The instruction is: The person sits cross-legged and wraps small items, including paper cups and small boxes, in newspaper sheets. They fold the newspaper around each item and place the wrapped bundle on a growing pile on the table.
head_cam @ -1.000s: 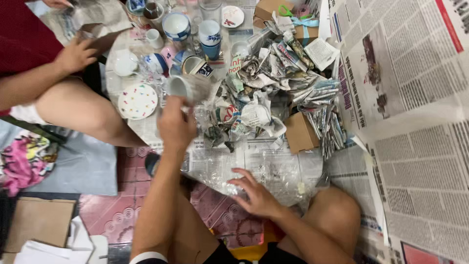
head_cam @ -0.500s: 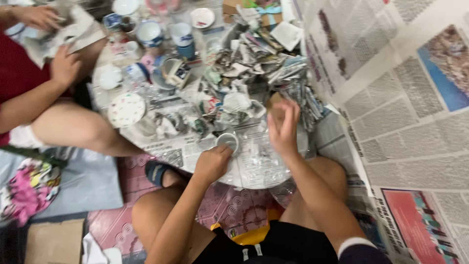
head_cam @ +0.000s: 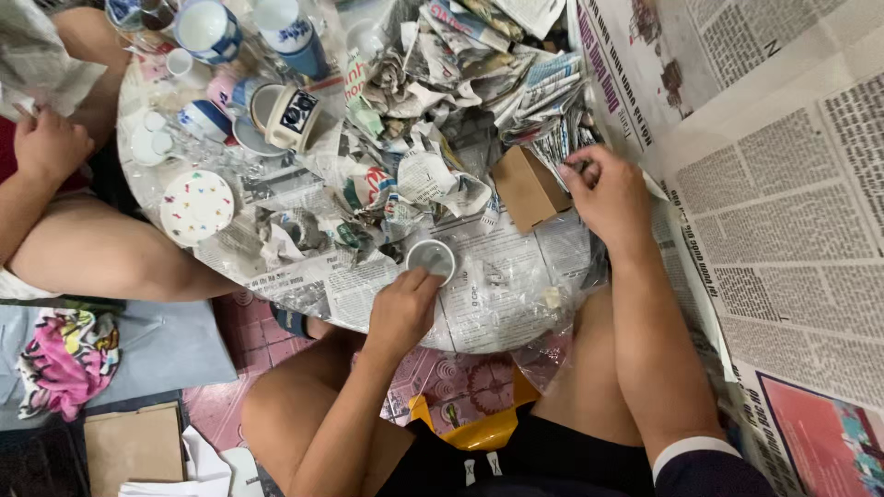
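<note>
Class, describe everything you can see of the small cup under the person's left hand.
The small cup is round with a pale, whitish rim and inside, apparently ceramic or glass. It stands upright, mouth up, on the newspaper-covered round table near its front edge, and looks empty. The left hand grips its near side with the fingertips. Crumpled newspaper lies just behind it. Its outer pattern cannot be seen.
</note>
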